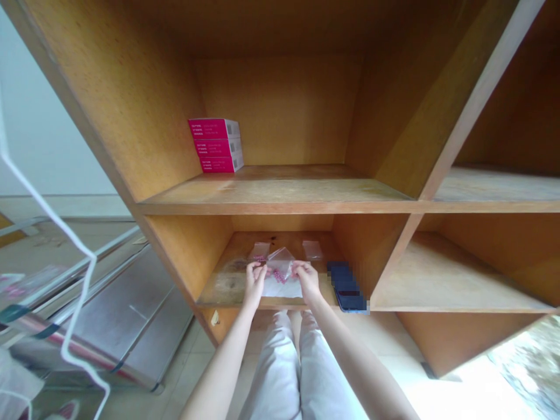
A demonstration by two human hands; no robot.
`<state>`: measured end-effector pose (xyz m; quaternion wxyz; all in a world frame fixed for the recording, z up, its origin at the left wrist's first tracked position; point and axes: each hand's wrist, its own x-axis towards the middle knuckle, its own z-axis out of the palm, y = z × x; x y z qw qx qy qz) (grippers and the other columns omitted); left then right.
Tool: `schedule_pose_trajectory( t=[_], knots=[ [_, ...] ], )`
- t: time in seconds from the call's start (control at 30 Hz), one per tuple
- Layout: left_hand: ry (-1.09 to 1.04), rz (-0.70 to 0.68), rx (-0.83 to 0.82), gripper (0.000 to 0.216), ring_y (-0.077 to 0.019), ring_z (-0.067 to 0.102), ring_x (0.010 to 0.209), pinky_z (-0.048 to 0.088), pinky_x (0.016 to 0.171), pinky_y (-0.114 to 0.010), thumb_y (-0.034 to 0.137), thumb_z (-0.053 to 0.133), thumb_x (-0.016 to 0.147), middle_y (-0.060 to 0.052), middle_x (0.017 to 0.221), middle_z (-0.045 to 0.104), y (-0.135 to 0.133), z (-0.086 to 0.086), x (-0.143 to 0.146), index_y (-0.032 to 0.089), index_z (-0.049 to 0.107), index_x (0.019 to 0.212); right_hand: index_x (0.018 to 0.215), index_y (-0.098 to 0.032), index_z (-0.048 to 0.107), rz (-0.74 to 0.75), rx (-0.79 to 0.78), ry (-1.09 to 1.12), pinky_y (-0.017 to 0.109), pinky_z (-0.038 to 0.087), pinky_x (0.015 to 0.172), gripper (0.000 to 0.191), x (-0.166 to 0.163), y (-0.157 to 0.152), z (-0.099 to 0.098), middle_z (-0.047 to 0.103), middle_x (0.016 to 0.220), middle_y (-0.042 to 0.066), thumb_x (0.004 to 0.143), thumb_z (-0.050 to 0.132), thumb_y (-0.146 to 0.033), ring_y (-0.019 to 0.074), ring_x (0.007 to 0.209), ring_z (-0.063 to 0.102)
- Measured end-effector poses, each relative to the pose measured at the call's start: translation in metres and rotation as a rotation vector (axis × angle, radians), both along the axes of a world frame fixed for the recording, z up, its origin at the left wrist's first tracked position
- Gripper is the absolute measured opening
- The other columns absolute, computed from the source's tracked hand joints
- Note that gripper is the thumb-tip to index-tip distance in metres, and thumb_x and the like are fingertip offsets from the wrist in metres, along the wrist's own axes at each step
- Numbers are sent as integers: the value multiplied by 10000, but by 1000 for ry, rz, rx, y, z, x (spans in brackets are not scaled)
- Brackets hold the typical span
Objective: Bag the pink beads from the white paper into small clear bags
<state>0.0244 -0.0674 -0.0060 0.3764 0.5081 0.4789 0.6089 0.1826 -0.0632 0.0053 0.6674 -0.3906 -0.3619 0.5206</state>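
Note:
Both my hands reach onto the lower wooden shelf (227, 289). My left hand (254, 281) and my right hand (306, 279) are closed on the two sides of a small clear plastic bag (280, 263) with pink beads inside. The bag is held just above a white sheet (280, 288) lying on the shelf. Two more small clear bags lie behind it, one (259, 251) at the left and one (312, 249) at the right.
A dark blue phone (347, 287) lies on the same shelf right of my right hand. Three stacked pink boxes (216, 145) sit at the back left of the upper shelf (280, 192). Metal panels (109, 326) lie on the floor to the left.

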Motion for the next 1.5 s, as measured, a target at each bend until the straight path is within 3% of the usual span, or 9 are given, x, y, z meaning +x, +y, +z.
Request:
schedule_pose_trajectory(
  t=[0.17,0.3,0.47,0.67,0.8,0.9,1.0,1.23,1.5],
  knots=[
    [-120,-84,-97,300,-170,622,819,467,738,-311,336,576,707,-56,874,642,8,16,14,205,364,874,689,-178,552,131,29,-17,252,421,559,133,0,-8,-6,624,576,-1,590,630,-219,134,531,561],
    [-201,-84,-195,333,-160,605,846,472,708,-295,271,632,641,-63,968,603,17,19,21,205,381,849,679,-192,527,244,81,-25,291,446,616,183,-1,-12,-7,649,616,15,593,669,-269,154,566,586],
    [-299,-58,-186,319,-132,598,778,458,675,-261,141,621,563,-28,943,587,22,21,21,193,398,785,673,-185,564,267,127,-96,299,446,659,146,0,-15,-9,658,652,30,632,632,-308,166,629,595],
    [6,-74,-124,26,-114,561,655,411,623,-218,131,502,593,6,694,603,14,34,16,154,490,594,698,-155,608,261,132,-46,270,440,593,238,1,-11,-9,641,674,52,729,481,-354,153,603,569],
    [257,-122,-83,175,-129,553,632,414,611,-232,100,397,607,-2,625,599,7,45,16,155,560,578,782,-155,614,252,106,-5,250,429,536,235,1,-11,-4,610,622,27,736,499,-354,129,528,537],
    [406,-170,-47,211,-133,555,635,417,627,-240,91,374,615,-7,621,604,4,52,17,158,569,566,727,-158,628,202,68,-96,222,421,512,169,-1,-11,1,595,620,11,675,576,-310,112,524,520],
    [507,-200,-4,196,-136,562,652,420,650,-242,120,396,651,-9,630,613,3,56,16,160,572,572,693,-158,638,242,68,-182,212,419,513,147,-4,-11,5,598,611,10,659,585,-290,109,534,522],
    [630,-163,113,137,-135,564,680,413,662,-235,249,500,706,-3,672,618,2,54,11,168,579,628,638,-158,635,318,115,-234,221,422,526,133,-5,-9,12,584,542,-3,653,593,-284,101,498,506],
    [609,-148,149,97,-125,554,648,409,636,-226,201,530,673,5,643,603,6,45,10,165,559,588,635,-164,631,317,140,-273,229,420,523,138,-6,-6,7,588,532,-3,663,576,-287,106,484,514]
  ],
)
